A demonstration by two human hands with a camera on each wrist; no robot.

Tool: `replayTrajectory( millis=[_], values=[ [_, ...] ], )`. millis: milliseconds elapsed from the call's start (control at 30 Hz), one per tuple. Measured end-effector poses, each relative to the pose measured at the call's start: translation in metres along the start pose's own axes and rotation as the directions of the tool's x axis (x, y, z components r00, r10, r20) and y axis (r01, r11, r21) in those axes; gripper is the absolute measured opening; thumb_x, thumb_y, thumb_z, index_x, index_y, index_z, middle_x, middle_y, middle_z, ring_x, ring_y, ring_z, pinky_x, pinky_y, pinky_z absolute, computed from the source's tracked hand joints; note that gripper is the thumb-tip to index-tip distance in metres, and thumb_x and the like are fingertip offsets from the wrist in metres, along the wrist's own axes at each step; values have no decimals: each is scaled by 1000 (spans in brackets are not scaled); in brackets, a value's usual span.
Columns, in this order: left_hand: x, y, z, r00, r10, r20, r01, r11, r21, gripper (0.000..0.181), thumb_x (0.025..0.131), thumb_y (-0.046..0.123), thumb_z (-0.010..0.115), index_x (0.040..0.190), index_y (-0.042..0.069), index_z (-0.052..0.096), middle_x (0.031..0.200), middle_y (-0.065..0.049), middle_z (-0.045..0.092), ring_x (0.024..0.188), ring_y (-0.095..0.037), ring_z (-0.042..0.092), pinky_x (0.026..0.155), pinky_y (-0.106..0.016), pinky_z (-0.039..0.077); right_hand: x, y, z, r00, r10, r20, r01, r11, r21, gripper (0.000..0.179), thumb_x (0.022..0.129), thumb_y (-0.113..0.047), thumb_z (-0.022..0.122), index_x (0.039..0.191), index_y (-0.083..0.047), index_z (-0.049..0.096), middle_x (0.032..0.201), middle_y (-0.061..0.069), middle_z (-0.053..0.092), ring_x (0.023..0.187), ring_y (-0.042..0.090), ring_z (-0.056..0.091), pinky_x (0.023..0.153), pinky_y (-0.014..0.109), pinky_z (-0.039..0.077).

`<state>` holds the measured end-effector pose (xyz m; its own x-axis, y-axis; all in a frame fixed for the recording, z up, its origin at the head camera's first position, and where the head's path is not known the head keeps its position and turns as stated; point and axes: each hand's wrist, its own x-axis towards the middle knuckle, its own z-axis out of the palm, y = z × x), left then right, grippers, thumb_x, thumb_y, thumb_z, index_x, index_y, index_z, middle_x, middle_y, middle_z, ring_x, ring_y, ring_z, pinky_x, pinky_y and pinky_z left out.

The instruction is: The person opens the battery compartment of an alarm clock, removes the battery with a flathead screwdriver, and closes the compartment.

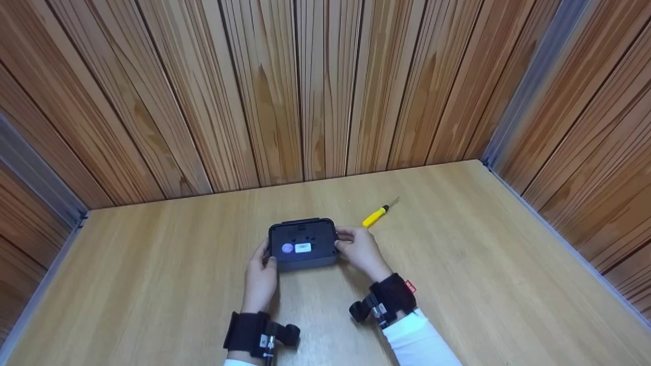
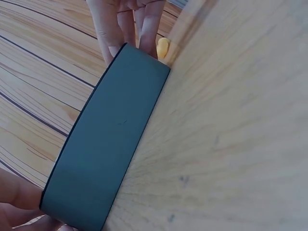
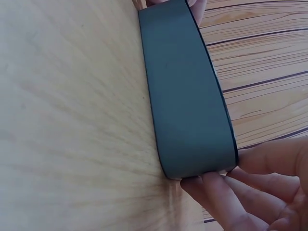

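A dark box-shaped device (image 1: 318,256) with rounded corners rests on the table, its black panel facing up. On that panel are a round purple sticker (image 1: 287,248) and a white label (image 1: 303,247). My left hand (image 1: 260,282) grips the left end, thumb at the near corner. At the right end, my right hand (image 1: 363,251) holds the device between thumb and fingers. Both wrist views show its smooth dark blue-grey side (image 2: 108,137), with fingers at either end. Just beyond the right hand lies a screwdriver (image 1: 375,217) with a yellow handle.
The light wooden table (image 1: 152,274) ends at a wood-plank wall (image 1: 274,101) behind. Another plank wall (image 1: 590,168) stands at the right, with a grey metal strip (image 1: 529,86) in the corner. Each wrist wears a black strap (image 1: 246,333) with a small camera.
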<state>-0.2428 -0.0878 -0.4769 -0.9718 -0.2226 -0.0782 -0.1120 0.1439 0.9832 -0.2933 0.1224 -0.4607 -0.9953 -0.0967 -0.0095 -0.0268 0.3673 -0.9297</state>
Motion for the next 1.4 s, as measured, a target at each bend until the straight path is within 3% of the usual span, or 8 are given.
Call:
replayTrajectory(
  millis=[400,700,933,1167,1400],
  values=[
    [1,0,-3,1000,-6,-7,6,998,-58,54,102,-4,37,156,-5,29,161,-25,28,149,-42,26,123,-53,24,1,-2,2,1000,15,-2,-15,999,31,38,91,10,60,129,11,62,120,28,68,111,35,68,88,34,61],
    [1,-13,-1,998,52,-31,-58,971,-230,54,101,-6,38,154,-10,28,159,-31,29,147,-43,30,121,-49,30,2,4,3,999,-40,22,39,999,27,37,94,10,57,131,14,58,122,30,66,110,35,68,89,35,60],
    [0,-21,-2,996,84,7,-79,968,-238,55,103,-1,39,157,-4,26,162,-26,26,150,-39,26,123,-47,26,2,6,3,999,-38,10,38,999,28,37,95,11,57,132,14,58,123,30,66,111,37,67,90,36,60],
    [0,-24,-3,997,72,23,-64,969,-240,56,105,3,40,158,-1,25,164,-22,25,151,-36,25,124,-46,24,8,-8,2,994,-101,29,104,988,-117,41,91,9,63,132,10,60,132,28,61,121,40,62,101,42,55],
    [-1,-24,-4,998,55,32,-46,969,-243,55,105,5,41,158,-1,27,162,-24,27,150,-38,25,123,-47,25,18,-27,10,964,-202,171,248,915,-318,48,91,-13,76,135,0,63,143,19,56,137,36,48,118,50,35]
  ],
)
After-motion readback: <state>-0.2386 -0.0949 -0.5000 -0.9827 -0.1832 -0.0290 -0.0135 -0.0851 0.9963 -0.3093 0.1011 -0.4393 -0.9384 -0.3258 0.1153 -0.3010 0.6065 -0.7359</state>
